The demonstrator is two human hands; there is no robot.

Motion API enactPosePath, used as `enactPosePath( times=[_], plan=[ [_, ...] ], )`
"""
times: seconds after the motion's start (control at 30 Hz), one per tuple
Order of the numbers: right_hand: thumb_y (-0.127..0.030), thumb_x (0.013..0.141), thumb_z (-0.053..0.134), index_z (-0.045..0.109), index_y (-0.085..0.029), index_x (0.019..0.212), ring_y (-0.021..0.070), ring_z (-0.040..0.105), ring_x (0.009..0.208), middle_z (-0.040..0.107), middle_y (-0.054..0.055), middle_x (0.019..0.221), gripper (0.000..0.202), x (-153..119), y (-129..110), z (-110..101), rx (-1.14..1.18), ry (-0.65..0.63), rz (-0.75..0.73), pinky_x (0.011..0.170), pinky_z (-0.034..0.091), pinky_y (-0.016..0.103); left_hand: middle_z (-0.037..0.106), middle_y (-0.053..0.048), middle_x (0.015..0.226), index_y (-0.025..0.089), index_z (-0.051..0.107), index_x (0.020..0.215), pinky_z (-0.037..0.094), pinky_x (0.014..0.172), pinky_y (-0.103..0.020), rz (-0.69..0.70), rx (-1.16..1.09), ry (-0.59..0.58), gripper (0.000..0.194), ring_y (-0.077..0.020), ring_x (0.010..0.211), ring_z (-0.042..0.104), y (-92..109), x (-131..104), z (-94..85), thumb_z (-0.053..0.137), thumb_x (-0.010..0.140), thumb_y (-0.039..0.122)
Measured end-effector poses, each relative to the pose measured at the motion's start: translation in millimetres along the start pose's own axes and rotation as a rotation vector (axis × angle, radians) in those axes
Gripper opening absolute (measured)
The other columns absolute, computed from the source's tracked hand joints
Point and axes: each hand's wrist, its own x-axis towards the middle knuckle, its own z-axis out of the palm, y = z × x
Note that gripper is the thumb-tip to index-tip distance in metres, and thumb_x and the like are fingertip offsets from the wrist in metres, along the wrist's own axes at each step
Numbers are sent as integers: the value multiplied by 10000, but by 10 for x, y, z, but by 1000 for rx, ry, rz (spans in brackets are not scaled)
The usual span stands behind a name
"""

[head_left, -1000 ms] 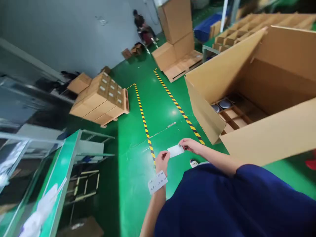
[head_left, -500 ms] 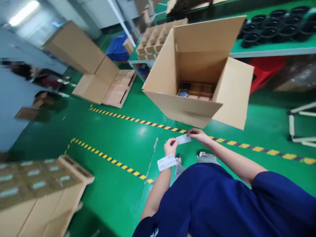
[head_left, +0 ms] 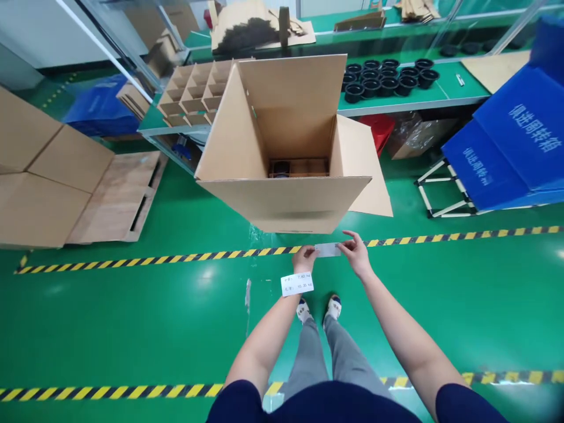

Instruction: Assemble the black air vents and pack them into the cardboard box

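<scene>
A small white label is stretched between my two hands, just in front of the cardboard box. My left hand pinches its left end, and my right hand pinches its right end with some fingers raised. Another white label with printed or written weights lies across my left wrist. The tall open cardboard box stands ahead with its flaps up and one side flap folded outward. Deep inside it are cardboard dividers and a dark round item.
Behind the box runs a green workbench carrying black cups and a cardboard divider grid. Blue folded crates rest on a white pipe frame at right. A wooden pallet lies at left. Yellow-black tape crosses the green floor.
My view has swung to the right and levelled, so the box now faces me squarely and the blue crates show. Both hands still hold the label between them.
</scene>
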Motion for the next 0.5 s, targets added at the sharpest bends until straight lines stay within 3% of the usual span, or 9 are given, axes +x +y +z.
enactPosePath(
  times=[0.1,0.2,0.33,0.5],
  plan=[
    [-624,702,784,532,-217,1084,190,618,759,655,17,819,612,295,128,-5,13,91,-73,732,495,331,729,-37,762,210,716,742,539,760,-315,79,22,-13,117,-180,723,673,-47,296,130,778,731,308],
    [-617,731,789,525,-222,999,199,642,801,663,31,835,546,582,286,38,40,172,-183,794,521,356,734,-47,805,217,730,758,537,744,-303,243,58,20,148,-178,742,664,-100,602,234,765,786,358],
    [-561,812,766,525,-223,988,188,645,828,664,25,861,451,893,415,104,72,229,-346,807,528,350,719,-63,882,235,757,780,527,735,-297,523,170,155,168,-188,829,648,-139,964,372,759,837,393],
    [-502,847,769,513,-223,975,171,643,824,663,15,868,400,1179,439,85,90,323,-533,815,524,339,662,-79,1024,241,785,804,520,879,-355,868,233,358,192,-201,962,630,-103,1272,564,753,879,415]
  ],
)
